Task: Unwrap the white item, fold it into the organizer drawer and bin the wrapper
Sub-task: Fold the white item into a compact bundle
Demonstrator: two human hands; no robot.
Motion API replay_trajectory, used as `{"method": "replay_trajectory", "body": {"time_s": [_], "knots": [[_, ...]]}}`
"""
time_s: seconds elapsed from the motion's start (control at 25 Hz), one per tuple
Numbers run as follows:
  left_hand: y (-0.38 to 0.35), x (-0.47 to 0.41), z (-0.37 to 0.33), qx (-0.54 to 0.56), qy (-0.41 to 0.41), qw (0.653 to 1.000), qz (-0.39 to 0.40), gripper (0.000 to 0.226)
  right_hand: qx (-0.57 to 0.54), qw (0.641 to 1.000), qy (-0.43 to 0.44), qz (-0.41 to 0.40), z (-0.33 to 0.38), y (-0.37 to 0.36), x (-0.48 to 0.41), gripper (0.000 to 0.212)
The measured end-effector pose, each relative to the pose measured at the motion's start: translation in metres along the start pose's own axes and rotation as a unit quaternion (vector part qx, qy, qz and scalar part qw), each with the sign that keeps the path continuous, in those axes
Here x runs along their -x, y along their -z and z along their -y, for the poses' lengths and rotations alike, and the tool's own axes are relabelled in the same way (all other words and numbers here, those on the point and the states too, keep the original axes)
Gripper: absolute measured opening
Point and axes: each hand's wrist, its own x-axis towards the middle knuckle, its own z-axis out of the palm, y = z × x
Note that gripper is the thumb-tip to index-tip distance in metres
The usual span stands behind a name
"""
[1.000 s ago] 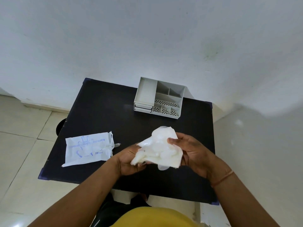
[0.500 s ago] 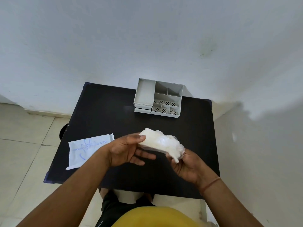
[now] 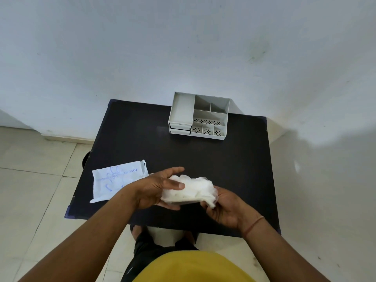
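A crumpled white plastic item (image 3: pixel 193 189) is held above the front of the black table (image 3: pixel 234 163). My left hand (image 3: pixel 156 190) grips its left end, thumb pressed on top. Under its right end, my right hand (image 3: pixel 225 206) cups and pinches it. The torn white wrapper (image 3: pixel 116 181), printed with blue glove outlines and lettering, lies flat on the table's left side, apart from both hands. At the table's back edge stands the grey organizer (image 3: pixel 200 117), its two small drawers (image 3: pixel 180 128) at the lower left, both closed.
A white wall rises directly behind the table. Pale floor tiles (image 3: pixel 34 180) spread to the left, and a dark round object (image 3: pixel 85 159) peeks out beside the table's left edge. My yellow shirt and dark trousers show at the bottom.
The white item has gone from a spread, upright bundle to a compact horizontal bunch. My left hand moved from under it onto its left end; my right hand dropped beneath its right end.
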Motion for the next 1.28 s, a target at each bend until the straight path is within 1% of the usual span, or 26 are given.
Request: {"method": "replay_trajectory", "body": {"time_s": [0.08,0.16,0.2,0.28,0.36,0.4,0.52,0.56,0.6,0.64,0.72,0.76,0.84,0.88,1.0,1.08,1.12,1.16,1.2,1.28], "knots": [[-0.012,-0.006,-0.001,-0.028,-0.026,0.998,-0.044,0.064,0.043,0.999,0.029,0.008,0.003,-0.005,0.003,0.044],[-0.019,-0.009,-0.001,-0.020,-0.040,0.995,-0.094,0.045,0.071,0.996,0.045,0.038,0.008,-0.005,0.006,0.044],[-0.019,-0.010,0.000,-0.005,-0.041,0.993,-0.108,0.041,0.084,0.993,0.045,0.063,0.012,-0.003,0.008,0.047],[-0.015,-0.012,0.003,0.022,-0.041,0.993,-0.113,0.038,0.103,0.986,0.049,0.119,0.018,0.006,0.015,0.053],[-0.014,-0.011,0.005,0.032,-0.038,0.992,-0.114,0.037,0.124,0.977,0.077,0.156,0.023,0.014,0.023,0.047],[-0.013,-0.011,0.005,0.030,-0.037,0.992,-0.119,0.037,0.141,0.972,0.088,0.167,0.026,0.018,0.025,0.051],[-0.014,-0.008,0.003,0.023,-0.037,0.992,-0.117,0.036,0.203,0.960,0.091,0.170,0.031,0.020,0.025,0.082],[-0.015,-0.008,0.002,0.018,-0.039,0.992,-0.114,0.036,0.225,0.957,0.095,0.159,0.031,0.019,0.023,0.089],[-0.016,-0.008,0.000,0.011,-0.043,0.993,-0.111,0.036,0.244,0.955,0.106,0.134,0.031,0.014,0.022,0.090],[-0.017,-0.008,-0.001,0.000,-0.050,0.993,-0.112,0.037,0.255,0.954,0.123,0.099,0.030,0.009,0.020,0.085],[-0.023,-0.007,-0.006,-0.029,-0.070,0.990,-0.120,0.039,0.250,0.953,0.167,0.028,0.027,0.002,0.015,0.060],[-0.025,-0.006,-0.008,-0.035,-0.085,0.988,-0.121,0.039,0.240,0.954,0.180,0.002,0.026,0.000,0.012,0.048],[-0.028,-0.004,-0.014,-0.020,-0.117,0.987,-0.109,0.030,0.218,0.957,0.188,-0.025,0.024,0.001,0.006,0.036],[-0.028,-0.003,-0.016,0.002,-0.126,0.988,-0.088,0.028,0.207,0.960,0.186,-0.032,0.024,0.003,0.004,0.034],[-0.016,0.001,-0.018,0.083,-0.120,0.989,0.012,0.054,0.148,0.974,0.169,-0.033,0.027,0.007,0.001,0.034],[-0.007,0.003,-0.015,0.138,-0.138,0.977,0.086,0.062,0.102,0.983,0.153,-0.023,0.028,0.008,0.000,0.035],[-0.005,0.004,-0.014,0.148,-0.146,0.972,0.111,0.067,0.093,0.984,0.150,-0.022,0.028,0.009,-0.001,0.034],[-0.004,0.004,-0.013,0.132,-0.150,0.973,0.116,0.070,0.093,0.984,0.150,-0.023,0.028,0.009,-0.002,0.034],[-0.004,0.003,-0.013,0.095,-0.151,0.979,0.098,0.071,0.102,0.983,0.154,-0.021,0.027,0.010,-0.002,0.035],[-0.005,-0.002,-0.011,0.013,-0.133,0.990,0.037,0.065,0.134,0.977,0.165,-0.003,0.026,0.009,-0.001,0.035]]}}
